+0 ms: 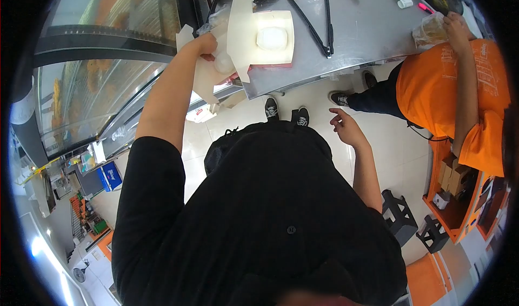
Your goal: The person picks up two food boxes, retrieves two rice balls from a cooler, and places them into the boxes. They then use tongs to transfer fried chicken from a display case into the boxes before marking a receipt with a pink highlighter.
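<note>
Touching the left box (203, 81), one of two open at the worktop (367, 27), your left hand (206, 45) hides its grip; your right hand (348, 129) hangs loosely open. One white round item (272, 38) sits in the right box (287, 22).

The open box (288, 54) sits on the worktop (367, 27), at the near left corner; a second open box (204, 81) adjoins its left side. The tongs (331, 22) lie to the right, with the plastic bag (430, 31) farther right. The glass display case (102, 89) stands left of both boxes.
</note>
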Demonstrator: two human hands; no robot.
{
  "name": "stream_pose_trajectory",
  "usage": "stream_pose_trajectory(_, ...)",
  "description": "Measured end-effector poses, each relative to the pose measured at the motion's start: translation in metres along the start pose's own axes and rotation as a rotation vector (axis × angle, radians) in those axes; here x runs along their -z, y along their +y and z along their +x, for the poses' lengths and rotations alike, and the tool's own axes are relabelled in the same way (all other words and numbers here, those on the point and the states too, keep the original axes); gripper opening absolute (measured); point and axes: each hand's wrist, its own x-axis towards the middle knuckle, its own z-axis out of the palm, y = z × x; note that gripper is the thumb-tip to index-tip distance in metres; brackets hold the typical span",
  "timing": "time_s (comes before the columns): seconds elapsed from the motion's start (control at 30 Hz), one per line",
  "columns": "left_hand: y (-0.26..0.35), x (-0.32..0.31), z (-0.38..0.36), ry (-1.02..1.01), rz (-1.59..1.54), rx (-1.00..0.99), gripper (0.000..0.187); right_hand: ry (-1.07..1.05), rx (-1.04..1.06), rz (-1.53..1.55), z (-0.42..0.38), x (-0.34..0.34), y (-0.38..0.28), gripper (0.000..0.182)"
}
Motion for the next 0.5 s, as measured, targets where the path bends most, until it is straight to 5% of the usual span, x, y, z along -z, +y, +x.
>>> stream_pose_trajectory(0.17,0.026,-0.002,-0.002,0.081,-0.053,0.331,0.029,0.024,0.041,-0.010,0.001,-0.003,0.017,0.044)
stream_pose_trajectory(0.23,-0.001,0.003,0.017,-0.185,0.912,-0.285,0.029,0.029,0.050,-0.027,-0.001,-0.003,0.017,0.043)
stream_pose_trajectory(0.27,0.000,0.002,0.019,-0.186,0.911,-0.288,0.029,0.031,0.048,-0.027,-0.001,-0.004,0.017,0.043)
stream_pose_trajectory(0.33,0.057,-0.001,-0.009,-0.058,0.289,0.229,0.031,0.029,-0.004,0.004,-0.003,-0.004,0.013,0.043)
stream_pose_trajectory(0.5,0.066,-0.017,0.003,0.145,0.093,0.220,0.034,0.028,-0.024,0.009,-0.007,-0.009,0.011,0.042)
